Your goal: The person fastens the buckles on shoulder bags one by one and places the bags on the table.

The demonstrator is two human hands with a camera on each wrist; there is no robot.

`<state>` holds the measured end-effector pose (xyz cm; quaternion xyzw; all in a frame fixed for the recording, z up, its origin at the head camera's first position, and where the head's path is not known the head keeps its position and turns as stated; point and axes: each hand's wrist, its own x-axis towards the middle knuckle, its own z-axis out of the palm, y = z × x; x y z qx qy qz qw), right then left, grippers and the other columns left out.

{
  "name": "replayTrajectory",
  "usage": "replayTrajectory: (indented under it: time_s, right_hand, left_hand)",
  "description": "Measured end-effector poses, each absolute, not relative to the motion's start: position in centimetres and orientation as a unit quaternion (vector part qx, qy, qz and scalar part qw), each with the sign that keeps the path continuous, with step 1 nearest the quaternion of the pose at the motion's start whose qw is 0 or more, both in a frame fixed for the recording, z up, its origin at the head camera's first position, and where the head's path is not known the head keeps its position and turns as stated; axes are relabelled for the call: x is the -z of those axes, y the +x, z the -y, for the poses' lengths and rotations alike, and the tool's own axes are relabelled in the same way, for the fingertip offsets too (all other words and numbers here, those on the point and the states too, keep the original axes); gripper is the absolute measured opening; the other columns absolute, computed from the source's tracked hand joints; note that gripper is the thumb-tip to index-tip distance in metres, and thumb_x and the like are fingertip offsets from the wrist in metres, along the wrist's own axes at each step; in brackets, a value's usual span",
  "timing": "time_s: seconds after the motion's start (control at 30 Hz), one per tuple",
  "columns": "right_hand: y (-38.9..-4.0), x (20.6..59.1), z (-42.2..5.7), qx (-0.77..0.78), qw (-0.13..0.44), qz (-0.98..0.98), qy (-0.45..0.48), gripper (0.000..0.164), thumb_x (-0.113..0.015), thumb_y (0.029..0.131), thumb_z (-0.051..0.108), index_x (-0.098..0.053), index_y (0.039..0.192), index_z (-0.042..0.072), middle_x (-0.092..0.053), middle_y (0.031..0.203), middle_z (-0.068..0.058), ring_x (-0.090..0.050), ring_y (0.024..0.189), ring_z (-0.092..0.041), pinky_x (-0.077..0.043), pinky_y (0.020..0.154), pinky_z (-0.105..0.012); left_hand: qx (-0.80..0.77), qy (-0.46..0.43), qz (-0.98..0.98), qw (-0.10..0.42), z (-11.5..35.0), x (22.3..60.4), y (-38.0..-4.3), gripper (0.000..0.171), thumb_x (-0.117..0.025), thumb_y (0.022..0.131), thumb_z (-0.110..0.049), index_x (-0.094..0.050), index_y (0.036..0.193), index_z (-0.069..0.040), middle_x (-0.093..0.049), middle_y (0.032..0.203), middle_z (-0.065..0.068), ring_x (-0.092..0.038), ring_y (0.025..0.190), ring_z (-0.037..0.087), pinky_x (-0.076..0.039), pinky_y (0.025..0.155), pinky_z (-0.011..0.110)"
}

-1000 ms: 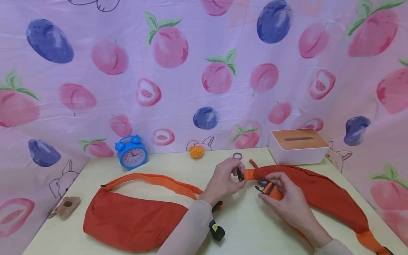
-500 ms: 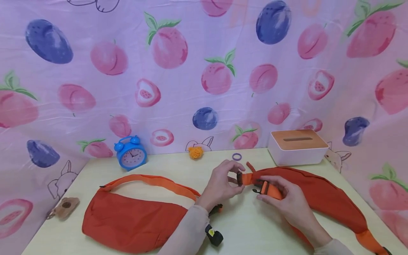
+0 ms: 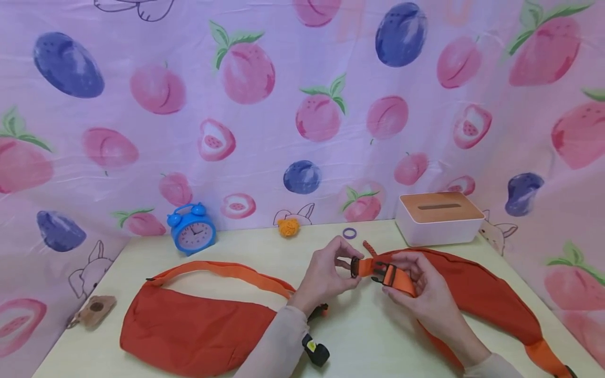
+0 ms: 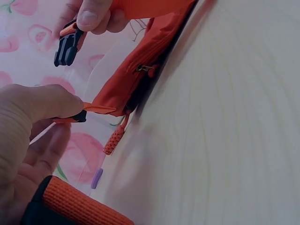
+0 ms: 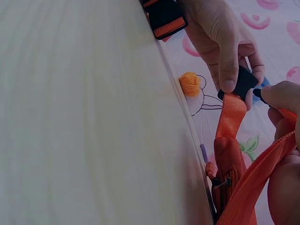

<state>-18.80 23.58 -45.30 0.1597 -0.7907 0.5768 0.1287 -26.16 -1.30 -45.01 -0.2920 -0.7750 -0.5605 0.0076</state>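
A red waist bag (image 3: 482, 289) with orange straps lies at the right of the table. Between thumb and fingers, my left hand (image 3: 326, 275) pinches the black socket half of its buckle (image 5: 244, 83), at the bag's left end. My right hand (image 3: 430, 289) grips the other orange strap (image 3: 404, 282) just behind the black pronged buckle half (image 4: 68, 49). The prongs point toward the left hand. In the left wrist view a gap shows between the two buckle halves. A braided zip pull (image 4: 114, 140) hangs beside the bag's end.
Another red bag (image 3: 194, 325) lies at the left, its black buckle (image 3: 315, 350) near my left sleeve. Along the back stand a blue alarm clock (image 3: 193, 231), an orange yarn ball (image 3: 288, 228), a purple ring (image 3: 350, 233) and a tissue box (image 3: 439, 226). A brown flower-shaped item (image 3: 96, 310) lies far left.
My right hand has turned the pronged half and raised it slightly, more in line with the socket half. The left hand keeps its pinch, barely moving. The head view has shifted a little.
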Motion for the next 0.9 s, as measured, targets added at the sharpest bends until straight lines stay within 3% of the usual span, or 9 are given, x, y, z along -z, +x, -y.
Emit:
replayTrajectory:
  time_s: [0.13,0.4,0.77,0.9]
  right_hand:
    - [-18.77,45.29,-23.59,-0.590,0.136,0.781,0.155,0.065,-0.093,0.085,-0.007,-0.056,0.139,0.001,-0.073,0.125,-0.017,-0.074,0.111,-0.012,-0.061,0.097,-0.021]
    - [-18.62,45.19,-23.64,-0.579,0.135,0.790,0.148,0.062,-0.095,0.085,-0.002,-0.066,0.139,0.004,-0.076,0.125,-0.015,-0.075,0.110,-0.012,-0.062,0.095,-0.021]
    - [-18.33,45.02,-23.37,-0.584,0.163,0.776,0.173,0.060,-0.093,0.086,-0.005,-0.069,0.140,0.003,-0.076,0.115,-0.013,-0.073,0.103,-0.017,-0.061,0.091,-0.021]
    - [-18.39,45.07,-23.34,-0.584,0.161,0.777,0.172,0.060,-0.094,0.086,-0.004,-0.069,0.140,0.003,-0.076,0.117,-0.013,-0.073,0.104,-0.017,-0.061,0.092,-0.021]
  left_hand:
    - [0.565,-0.289,0.772,-0.018,1.35,44.99,-26.02,0.053,-0.088,0.088,0.010,-0.060,0.122,-0.019,-0.079,0.125,-0.001,-0.078,0.116,0.021,-0.065,0.098,0.036]
    - [0.574,-0.300,0.761,-0.034,1.30,45.20,-26.09,0.055,-0.086,0.088,0.012,-0.064,0.125,-0.022,-0.077,0.122,-0.005,-0.073,0.114,0.011,-0.067,0.082,0.027]
    - [0.574,-0.313,0.756,-0.025,1.21,45.31,-26.03,0.054,-0.090,0.087,0.008,-0.073,0.129,-0.021,-0.077,0.123,-0.006,-0.075,0.108,0.007,-0.066,0.082,0.026]
    - [0.578,-0.312,0.753,-0.032,1.18,45.34,-25.98,0.055,-0.090,0.087,0.009,-0.075,0.130,-0.022,-0.076,0.123,-0.004,-0.078,0.102,0.013,-0.066,0.081,0.026]
